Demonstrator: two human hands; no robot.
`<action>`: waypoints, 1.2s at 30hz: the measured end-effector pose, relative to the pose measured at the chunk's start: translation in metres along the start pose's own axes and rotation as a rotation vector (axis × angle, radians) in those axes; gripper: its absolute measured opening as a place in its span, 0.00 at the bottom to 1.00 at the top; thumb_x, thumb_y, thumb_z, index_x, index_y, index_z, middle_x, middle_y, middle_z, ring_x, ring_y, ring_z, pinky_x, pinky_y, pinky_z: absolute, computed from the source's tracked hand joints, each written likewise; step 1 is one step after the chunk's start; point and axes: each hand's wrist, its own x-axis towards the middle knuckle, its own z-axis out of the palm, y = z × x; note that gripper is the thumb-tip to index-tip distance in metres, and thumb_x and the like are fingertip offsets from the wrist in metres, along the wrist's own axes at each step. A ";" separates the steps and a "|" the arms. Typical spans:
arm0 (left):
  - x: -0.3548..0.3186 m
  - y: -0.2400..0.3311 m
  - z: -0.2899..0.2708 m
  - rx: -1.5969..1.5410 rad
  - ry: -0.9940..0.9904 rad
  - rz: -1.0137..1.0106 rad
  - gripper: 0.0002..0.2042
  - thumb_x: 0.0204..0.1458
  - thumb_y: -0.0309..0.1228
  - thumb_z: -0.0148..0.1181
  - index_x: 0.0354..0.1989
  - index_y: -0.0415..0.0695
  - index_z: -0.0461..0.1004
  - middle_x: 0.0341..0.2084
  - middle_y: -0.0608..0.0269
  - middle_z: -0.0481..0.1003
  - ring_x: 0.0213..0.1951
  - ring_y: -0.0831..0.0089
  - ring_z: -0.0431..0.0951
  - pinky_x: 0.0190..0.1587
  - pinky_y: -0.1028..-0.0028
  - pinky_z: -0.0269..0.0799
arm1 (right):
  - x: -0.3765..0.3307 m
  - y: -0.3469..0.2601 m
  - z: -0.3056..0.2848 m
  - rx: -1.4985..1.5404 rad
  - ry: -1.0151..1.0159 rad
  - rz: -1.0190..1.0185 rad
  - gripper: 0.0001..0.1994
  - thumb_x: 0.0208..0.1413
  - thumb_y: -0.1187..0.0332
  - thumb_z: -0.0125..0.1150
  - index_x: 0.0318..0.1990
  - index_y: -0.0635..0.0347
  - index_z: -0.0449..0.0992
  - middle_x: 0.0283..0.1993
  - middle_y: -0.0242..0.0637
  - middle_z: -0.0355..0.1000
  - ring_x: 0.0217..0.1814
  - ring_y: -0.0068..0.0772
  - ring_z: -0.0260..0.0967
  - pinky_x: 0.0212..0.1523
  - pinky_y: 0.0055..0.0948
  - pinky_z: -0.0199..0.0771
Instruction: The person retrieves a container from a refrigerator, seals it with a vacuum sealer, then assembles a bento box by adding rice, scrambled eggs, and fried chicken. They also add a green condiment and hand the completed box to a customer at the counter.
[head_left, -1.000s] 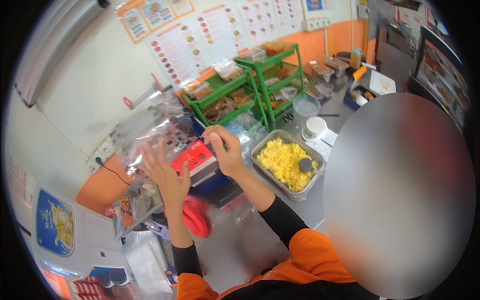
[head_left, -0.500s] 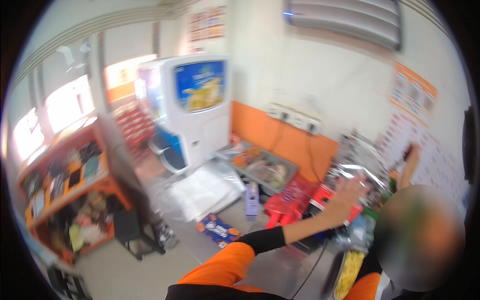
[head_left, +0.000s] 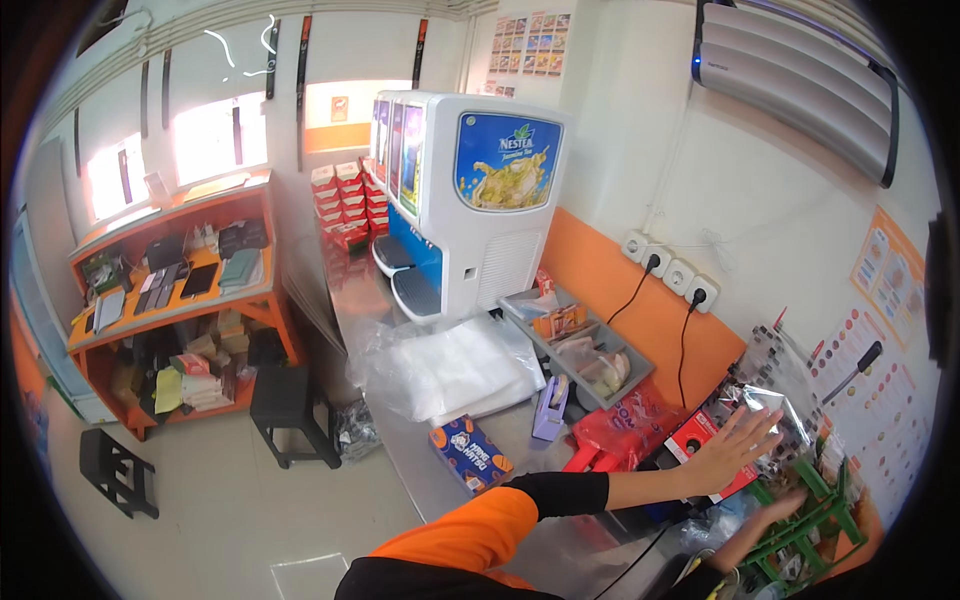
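Note:
My left hand reaches out to the right with its fingers spread and nothing held. It is in front of a machine with a red front panel, shiny silver film and a black-handled lever. I cannot tell whether the hand touches the machine. Lower down, my right hand is beside a green rack; its fingers are too unclear to read. Left of the machine lie a red plastic bag and a purple tape dispenser.
A white drink dispenser stands on the metal counter. Near it are clear plastic bags, a grey divided tray and a blue patterned box. Black stools and an orange shelf are at the left.
The view has turned left, so the scene sits farther right. A hand raised by the lever, apparently my right, is now low beside the green rack. My left hand stays spread before the machine.

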 end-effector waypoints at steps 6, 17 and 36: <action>0.043 0.025 0.000 -0.422 0.042 0.098 0.32 0.43 0.19 0.50 0.63 0.43 0.59 0.63 0.49 0.57 0.65 0.55 0.54 0.62 0.50 0.48 | -0.201 0.218 -0.153 0.829 0.363 1.322 0.18 0.47 0.59 0.53 0.40 0.65 0.69 0.39 0.48 0.69 0.41 0.47 0.66 0.43 0.47 0.67; 0.045 0.010 -0.007 -0.140 -0.117 0.099 0.34 0.50 0.38 0.53 0.68 0.55 0.51 0.69 0.57 0.45 0.69 0.59 0.45 0.65 0.44 0.34 | -0.171 0.099 0.017 0.841 0.507 0.856 0.29 0.51 0.61 0.37 0.62 0.61 0.59 0.66 0.41 0.57 0.67 0.41 0.56 0.57 0.42 0.63; 0.135 -0.033 0.037 -0.182 0.064 0.182 0.21 0.57 0.45 0.47 0.55 0.51 0.69 0.53 0.56 0.70 0.58 0.60 0.64 0.65 0.54 0.46 | -0.287 0.042 -0.006 0.850 0.390 1.079 0.19 0.56 0.62 0.33 0.46 0.58 0.69 0.56 0.37 0.68 0.62 0.33 0.62 0.53 0.41 0.63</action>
